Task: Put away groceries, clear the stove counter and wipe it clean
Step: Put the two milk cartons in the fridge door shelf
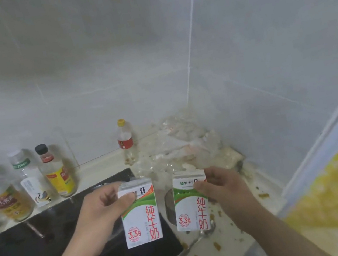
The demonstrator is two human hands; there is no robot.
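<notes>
Head-worn, facing down — close, over counter (234, 242)

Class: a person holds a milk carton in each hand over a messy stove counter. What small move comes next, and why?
The left hand grips one white, green-banded milk carton, the right hand a matching carton, above a pale counter strewn with brown crumbs; so probably carry both off to storage.

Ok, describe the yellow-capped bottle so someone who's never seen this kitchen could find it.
Start at the black stove top; past its far right corner, against the tiled wall, a small clear bottle stands beside the heap of clear plastic bags in the corner. Unlike the bigger bottles grouped far left, it stands alone, with a yellow cap and red label.
</notes>
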